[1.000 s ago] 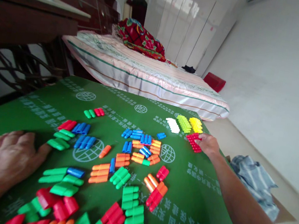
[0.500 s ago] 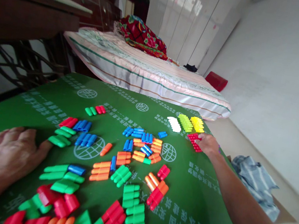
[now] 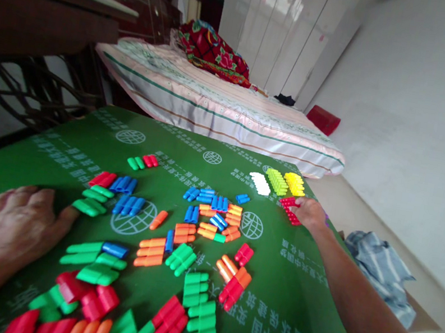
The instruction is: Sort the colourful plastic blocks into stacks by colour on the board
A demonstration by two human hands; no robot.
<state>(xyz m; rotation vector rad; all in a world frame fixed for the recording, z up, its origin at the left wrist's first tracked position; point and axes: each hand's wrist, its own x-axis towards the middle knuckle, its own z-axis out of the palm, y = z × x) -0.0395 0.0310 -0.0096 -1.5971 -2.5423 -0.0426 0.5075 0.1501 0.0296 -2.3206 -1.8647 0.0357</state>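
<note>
Noted next to no change over the last second: right hand [image 3: 310,213] still parked at the far right edge of the desk [image 3: 300,316], fingertips on the near end of the red row [image 3: 289,203], same spot as a second ago. No piece added, none lifted. Read as a pause at that row, its length neither grown nor cut. Cannot tell the right grip for sure: fingers curled down onto the red pieces and touching them, pinch or mere press hidden behind the back of the hand. Left hand [image 3: 3,224] still flat on the desk, palm down, grip slack and spread, holding nothing, thumb tip against a small cluster of green pieces [image 3: 90,202]. Just beyond the red row, three tidy rows side by side: white [image 3: 259,183], lime [image 3: 275,181], yellow [image 3: 294,183]. Between the hands, a loose mix of blue, orange, green and red pieces, scattered. Containers: none on the desk, rows laid straight on the green surface. Off the desk, a red box [image 3: 321,120] on the floor by the far wall, contents out of sight; crumpled cloth [image 3: 379,272] on the floor to the right.
</note>
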